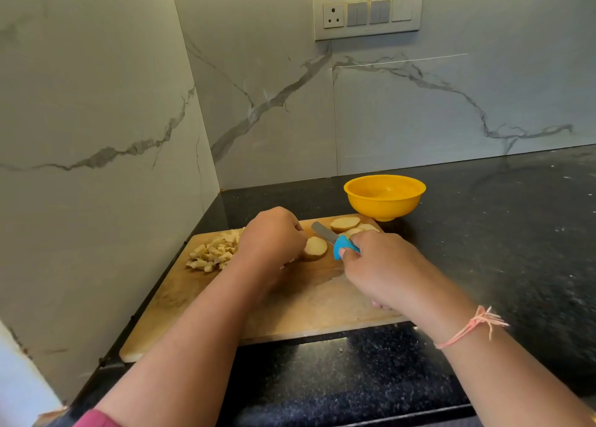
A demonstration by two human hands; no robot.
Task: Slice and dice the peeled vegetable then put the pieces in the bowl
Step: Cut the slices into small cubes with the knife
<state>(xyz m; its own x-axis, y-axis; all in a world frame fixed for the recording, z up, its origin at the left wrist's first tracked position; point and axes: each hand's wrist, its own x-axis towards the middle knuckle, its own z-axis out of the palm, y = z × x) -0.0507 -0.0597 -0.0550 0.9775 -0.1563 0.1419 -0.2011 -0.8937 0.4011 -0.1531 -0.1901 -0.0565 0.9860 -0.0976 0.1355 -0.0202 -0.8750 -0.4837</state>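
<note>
Holding knife, apparently steadying slice.

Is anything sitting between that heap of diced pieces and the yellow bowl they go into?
Yes. On the board, the left hand holding a slice, the knife in the right hand and more slices lie between the diced pieces and the bowl. Nothing covers the bowl.
</note>
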